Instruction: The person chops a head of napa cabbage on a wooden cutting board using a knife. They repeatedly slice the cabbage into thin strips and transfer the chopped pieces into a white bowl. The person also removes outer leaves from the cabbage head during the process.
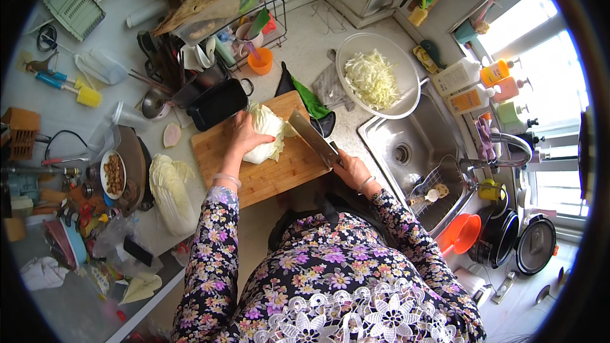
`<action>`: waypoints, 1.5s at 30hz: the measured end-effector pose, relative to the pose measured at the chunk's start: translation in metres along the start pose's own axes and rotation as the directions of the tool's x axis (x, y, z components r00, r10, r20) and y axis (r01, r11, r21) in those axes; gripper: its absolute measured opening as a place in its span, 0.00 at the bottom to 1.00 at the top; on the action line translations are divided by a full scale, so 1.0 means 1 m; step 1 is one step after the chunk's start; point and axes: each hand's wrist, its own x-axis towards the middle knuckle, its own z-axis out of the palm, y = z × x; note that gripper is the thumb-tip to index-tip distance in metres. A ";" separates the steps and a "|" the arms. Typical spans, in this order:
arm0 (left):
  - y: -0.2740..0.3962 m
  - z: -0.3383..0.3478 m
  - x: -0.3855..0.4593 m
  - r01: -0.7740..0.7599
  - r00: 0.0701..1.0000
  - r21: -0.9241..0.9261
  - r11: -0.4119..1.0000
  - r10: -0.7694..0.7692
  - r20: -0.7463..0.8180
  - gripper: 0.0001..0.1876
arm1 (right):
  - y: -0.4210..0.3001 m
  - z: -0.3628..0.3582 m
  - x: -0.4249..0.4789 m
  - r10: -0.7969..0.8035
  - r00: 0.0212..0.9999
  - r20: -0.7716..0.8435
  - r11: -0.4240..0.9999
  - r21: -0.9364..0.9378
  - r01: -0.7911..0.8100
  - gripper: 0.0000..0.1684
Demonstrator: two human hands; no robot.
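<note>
On a wooden cutting board (224, 166) lies a piece of napa cabbage (264, 128). My left hand (249, 134) presses on its left side, fingers spread along the leaves and thumb across the front. In my right hand (351, 170) is the handle of a cleaver (312, 138). Its broad blade slants over the board's right edge, close to the cabbage's right side; whether it touches the cabbage I cannot tell. Shredded cabbage (372, 78) is heaped in a clear bowl (350, 50) at the far right. A larger napa cabbage piece (172, 195) rests left of the board.
A steel sink (381, 140) with a wire basket (438, 183) is on the right, the bowl overhanging its far corner. Behind the board stand a black container (219, 102) and an orange cup (260, 62). A plate of brown food (113, 174) sits at the left.
</note>
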 end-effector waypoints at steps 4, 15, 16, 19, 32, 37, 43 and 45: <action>0.004 -0.006 -0.001 0.245 0.934 -0.458 0.854 -0.081 0.348 0.58 | 0.003 -0.001 0.001 0.001 1.000 -0.011 1.000 0.021 -0.001 0.14; 0.019 -0.003 -0.032 0.299 0.872 -0.600 0.742 0.043 0.488 0.61 | 0.002 0.000 0.001 0.034 0.999 -0.004 0.999 -0.029 -0.034 0.16; 0.019 -0.006 -0.031 0.326 0.869 -0.632 0.703 0.042 0.494 0.60 | 0.002 0.000 0.001 0.032 0.999 -0.008 0.999 -0.036 -0.032 0.16; 0.017 -0.009 -0.031 0.386 0.866 -0.709 0.590 0.032 0.498 0.58 | -0.001 -0.001 0.000 0.034 0.999 0.010 0.999 -0.043 -0.034 0.16; 0.059 -0.009 -0.044 -0.040 0.999 0.202 0.979 0.034 0.033 0.51 | -0.008 0.001 -0.002 0.041 0.999 -0.026 0.999 -0.017 -0.042 0.16; 0.063 0.002 -0.068 -0.327 0.945 0.052 0.944 0.327 0.002 0.27 | -0.017 -0.002 0.000 0.016 0.998 -0.061 1.000 0.015 -0.015 0.14; 0.054 0.009 -0.061 -0.284 0.958 0.155 0.946 0.275 0.082 0.28 | -0.059 -0.007 0.011 -0.089 0.996 -0.026 0.971 -0.224 0.081 0.14; 0.054 0.014 -0.056 -0.272 0.962 0.181 0.945 0.261 0.080 0.29 | -0.064 0.000 0.014 -0.109 0.994 -0.013 0.958 -0.268 0.102 0.13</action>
